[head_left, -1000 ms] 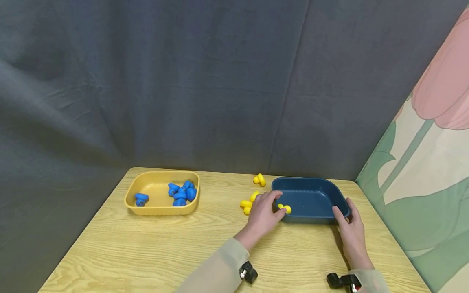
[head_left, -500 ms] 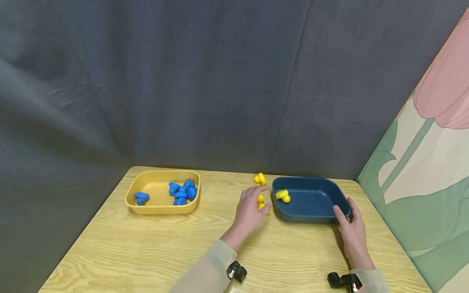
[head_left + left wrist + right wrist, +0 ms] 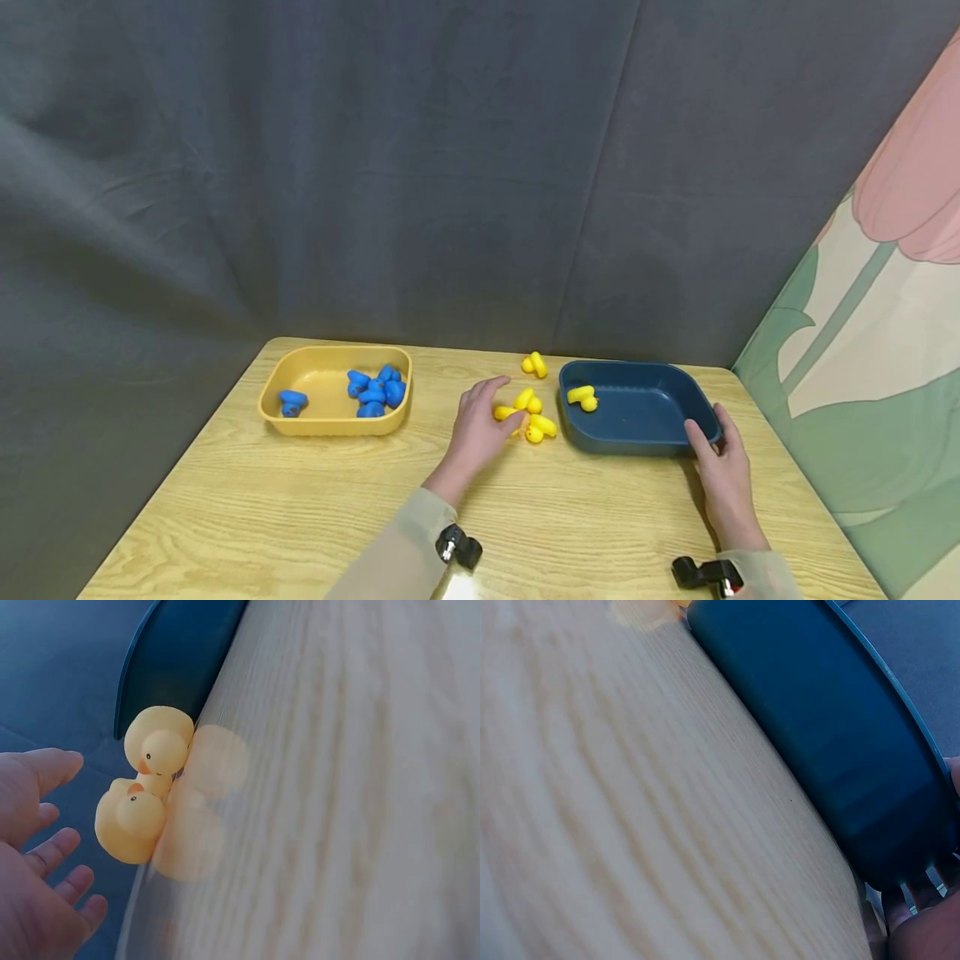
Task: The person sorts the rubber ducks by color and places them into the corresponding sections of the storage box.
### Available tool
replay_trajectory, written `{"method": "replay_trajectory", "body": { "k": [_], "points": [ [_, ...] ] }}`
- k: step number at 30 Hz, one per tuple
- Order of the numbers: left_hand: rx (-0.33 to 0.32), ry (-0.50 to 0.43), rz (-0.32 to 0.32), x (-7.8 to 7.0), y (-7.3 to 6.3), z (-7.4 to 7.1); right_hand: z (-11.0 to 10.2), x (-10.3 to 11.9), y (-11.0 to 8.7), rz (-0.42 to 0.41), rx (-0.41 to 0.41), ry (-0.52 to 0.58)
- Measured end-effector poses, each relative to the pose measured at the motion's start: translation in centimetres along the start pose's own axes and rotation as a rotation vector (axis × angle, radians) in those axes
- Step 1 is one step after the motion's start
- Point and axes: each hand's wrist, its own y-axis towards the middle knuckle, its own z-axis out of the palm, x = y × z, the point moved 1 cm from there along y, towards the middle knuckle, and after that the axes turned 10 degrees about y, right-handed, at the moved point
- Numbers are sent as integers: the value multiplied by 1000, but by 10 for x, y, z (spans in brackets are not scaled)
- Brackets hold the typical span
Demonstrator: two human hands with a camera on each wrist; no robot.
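Observation:
My left hand (image 3: pixel 474 429), fingers spread and holding nothing, hovers at the left of a small cluster of yellow rubber ducks (image 3: pixel 542 425). Its thumb overlaps one duck in the head view; contact cannot be told. In the left wrist view, a gap separates the fingers (image 3: pixel 56 851) from the nearest duck (image 3: pixel 127 825). My right hand (image 3: pixel 723 483) grips the right front corner of a dark blue bin (image 3: pixel 637 447), thumb at the rim and fingers outside. One yellow duck (image 3: pixel 582 398) lies inside that bin, at its left end.
A yellow bin (image 3: pixel 330 427) with several blue rubber ducks (image 3: pixel 373 393) stands at the table's back left. Another yellow duck (image 3: pixel 535 364) lies near the back edge. Behind the table hangs a grey curtain (image 3: pixel 450 183); a flower-patterned panel (image 3: pixel 862 400) borders the right side.
My left hand has let go of a yellow duck in the dark blue bin and moved left, out to the cluster on the table. The right hand keeps its grip.

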Motion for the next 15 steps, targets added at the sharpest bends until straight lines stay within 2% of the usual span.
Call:
{"method": "replay_trajectory", "body": {
  "k": [8, 15],
  "points": [
    [64, -28, -38, 14, -3, 4, -1, 0, -1, 5, -4, -8],
    [94, -10, -32, 23, -4, 8, -1, 0, -1, 12, -1, 6]
  ]
}}
